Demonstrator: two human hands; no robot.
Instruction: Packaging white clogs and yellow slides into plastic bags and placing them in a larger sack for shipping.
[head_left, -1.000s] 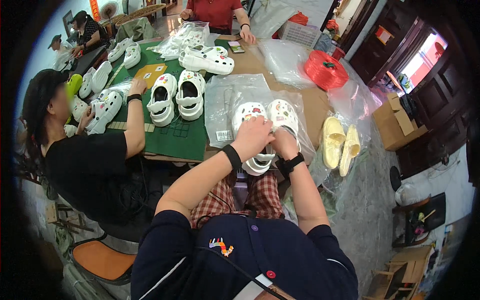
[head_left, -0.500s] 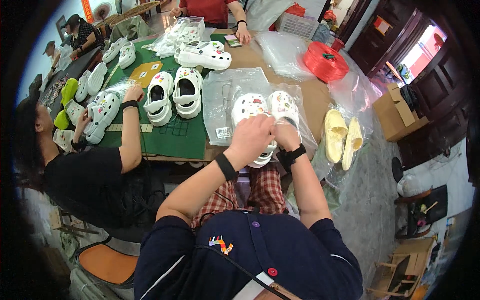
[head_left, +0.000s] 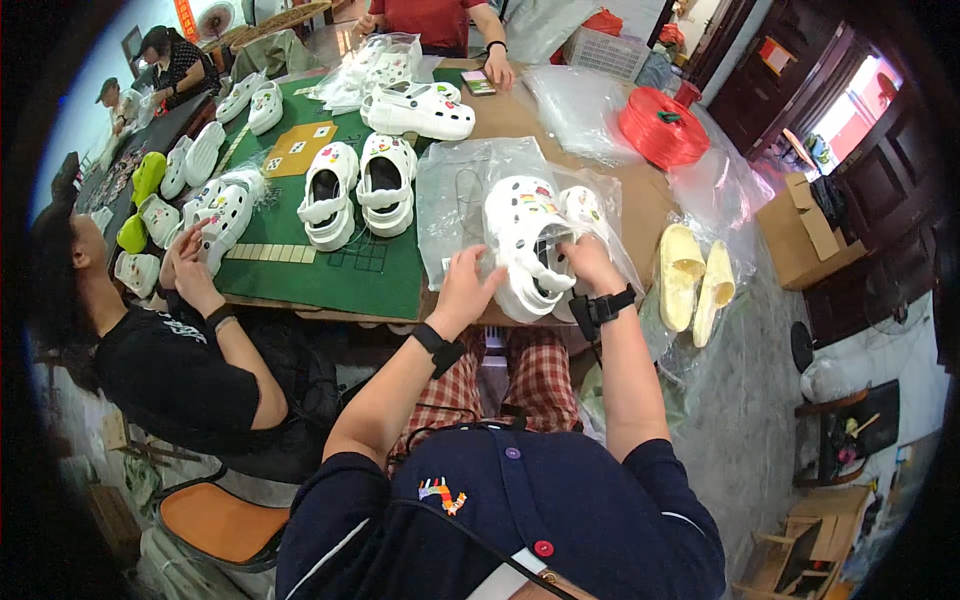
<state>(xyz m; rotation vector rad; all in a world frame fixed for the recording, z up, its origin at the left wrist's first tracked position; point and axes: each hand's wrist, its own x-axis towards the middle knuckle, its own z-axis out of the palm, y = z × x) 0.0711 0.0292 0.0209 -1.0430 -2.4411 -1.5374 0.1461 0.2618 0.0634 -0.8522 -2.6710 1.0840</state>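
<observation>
A white clog (head_left: 528,222) with colourful charms stands at the table's front edge, toe pointing away from me and strap toward me. My right hand (head_left: 594,263) grips its right rim, fingertips partly hidden at the opening. To the left of the heel, my left hand (head_left: 466,290) is open, its fingers spread and apart from the shoe. A second white clog (head_left: 582,205) lies just behind my right hand, partly covered by the first. Beneath both clogs is a clear plastic bag (head_left: 445,200).
Another pair of white clogs (head_left: 386,185) stands on the green mat (head_left: 365,285) to the left. Clear bags (head_left: 575,110) and a red twine roll (head_left: 662,128) lie at the far right. Yellow slippers (head_left: 681,280) are at the right edge. A co-worker (head_left: 185,375) sits close on my left.
My left hand has come off the clog to the left, its fingers spreading. The front clog has shifted and now overlaps the other. The left co-worker's hands have drawn together.
</observation>
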